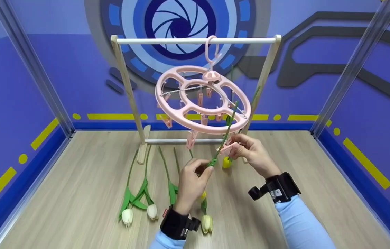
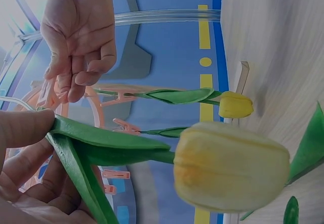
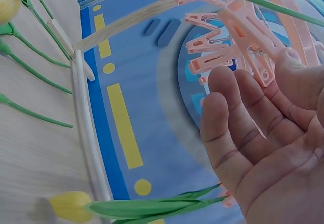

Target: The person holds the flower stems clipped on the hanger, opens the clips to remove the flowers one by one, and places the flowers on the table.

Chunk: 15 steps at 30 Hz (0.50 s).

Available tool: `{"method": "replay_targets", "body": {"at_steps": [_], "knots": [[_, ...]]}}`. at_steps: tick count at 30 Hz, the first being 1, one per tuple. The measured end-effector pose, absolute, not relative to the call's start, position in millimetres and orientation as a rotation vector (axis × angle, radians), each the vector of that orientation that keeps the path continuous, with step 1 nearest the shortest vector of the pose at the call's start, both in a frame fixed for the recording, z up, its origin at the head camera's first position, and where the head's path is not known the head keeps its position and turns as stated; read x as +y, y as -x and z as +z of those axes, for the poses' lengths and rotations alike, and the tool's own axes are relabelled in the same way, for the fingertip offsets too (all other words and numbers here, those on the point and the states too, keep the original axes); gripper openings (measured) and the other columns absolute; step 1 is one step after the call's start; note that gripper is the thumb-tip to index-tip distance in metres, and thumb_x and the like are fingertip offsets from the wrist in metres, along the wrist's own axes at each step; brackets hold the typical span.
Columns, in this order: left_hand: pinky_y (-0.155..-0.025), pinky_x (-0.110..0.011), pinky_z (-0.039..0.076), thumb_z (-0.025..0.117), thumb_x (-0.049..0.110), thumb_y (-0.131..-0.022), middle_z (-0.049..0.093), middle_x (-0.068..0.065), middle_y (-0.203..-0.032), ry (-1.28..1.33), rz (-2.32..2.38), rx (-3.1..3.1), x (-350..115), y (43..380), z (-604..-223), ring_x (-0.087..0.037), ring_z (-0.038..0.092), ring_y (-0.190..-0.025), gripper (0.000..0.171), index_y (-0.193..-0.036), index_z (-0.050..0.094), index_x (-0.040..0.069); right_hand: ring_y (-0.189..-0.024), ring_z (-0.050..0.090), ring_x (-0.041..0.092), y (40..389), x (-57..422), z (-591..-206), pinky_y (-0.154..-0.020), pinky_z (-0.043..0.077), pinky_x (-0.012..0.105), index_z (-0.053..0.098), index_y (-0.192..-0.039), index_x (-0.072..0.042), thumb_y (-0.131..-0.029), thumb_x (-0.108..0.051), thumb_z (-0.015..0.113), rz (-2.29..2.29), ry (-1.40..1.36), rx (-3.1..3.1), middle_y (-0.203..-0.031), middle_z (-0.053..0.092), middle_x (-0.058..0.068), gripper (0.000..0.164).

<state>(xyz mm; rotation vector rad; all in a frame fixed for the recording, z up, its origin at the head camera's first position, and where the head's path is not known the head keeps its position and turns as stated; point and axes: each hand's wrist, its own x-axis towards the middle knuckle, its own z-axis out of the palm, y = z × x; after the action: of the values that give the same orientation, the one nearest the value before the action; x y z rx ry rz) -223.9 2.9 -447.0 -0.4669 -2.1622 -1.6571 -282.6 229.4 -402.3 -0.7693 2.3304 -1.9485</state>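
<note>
The pink hanger (image 1: 200, 111), a smooth plastic ring with an inner ring and flat spokes, hangs tilted by its looped hook from the round white bar (image 1: 160, 41) of a rack with pale, grained wooden posts (image 1: 124, 74). Small slotted pegs dangle from it.

At the hanger's near edge, the right hand (image 1: 257, 155) pinches a peg (image 1: 229, 148) between thumb and fingers. Just below the hanger, the left hand (image 1: 192, 180) grips the tulip (image 2: 230, 166) where stem and leaves meet; its thin green stem slants up in front of the rim, and its cream, egg-shaped bloom points down. Its leaves are long, folded and pointed.

Beside the held peg, a yellow tulip (image 2: 236, 105) hangs bloom down from the hanger; another hangs next to it, its bloom hidden in the left wrist view.

Below the hanger, pale tulips (image 1: 127, 217) lie on the wood-grained table (image 1: 77, 190).
</note>
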Motion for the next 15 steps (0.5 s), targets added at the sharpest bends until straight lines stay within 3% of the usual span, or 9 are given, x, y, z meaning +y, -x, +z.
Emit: {"method": "replay_targets", "body": {"at_steps": [5, 15], "knots": [[-0.072, -0.030, 0.054, 0.075, 0.008, -0.094, 0.068, -0.005, -0.093, 0.466, -1.648, -2.167, 3.0, 224.2, -447.1, -0.018, 0.063, -0.080, 0.010, -0.103, 0.077, 0.003, -0.087, 0.070, 0.018, 283.6, 230.9, -404.2, -0.080, 0.058, 0.032, 0.054, -0.136, 0.012, -0.107, -0.014, 0.055, -1.978, 0.750, 2.308, -0.110, 0.066, 0.005, 0.039], [-0.071, -0.023, 0.050, 0.076, 0.007, -0.093, 0.068, -0.005, -0.093, 0.454, -1.659, -2.174, 3.5, 224.2, -446.7, -0.017, 0.062, -0.079, 0.011, -0.104, 0.078, 0.004, -0.084, 0.070, 0.014, 285.9, 229.4, -408.5, -0.079, 0.057, 0.028, 0.044, -0.145, 0.016, -0.112, -0.014, 0.045, -2.096, 0.624, 2.223, -0.102, 0.070, 0.000, 0.045]]}}
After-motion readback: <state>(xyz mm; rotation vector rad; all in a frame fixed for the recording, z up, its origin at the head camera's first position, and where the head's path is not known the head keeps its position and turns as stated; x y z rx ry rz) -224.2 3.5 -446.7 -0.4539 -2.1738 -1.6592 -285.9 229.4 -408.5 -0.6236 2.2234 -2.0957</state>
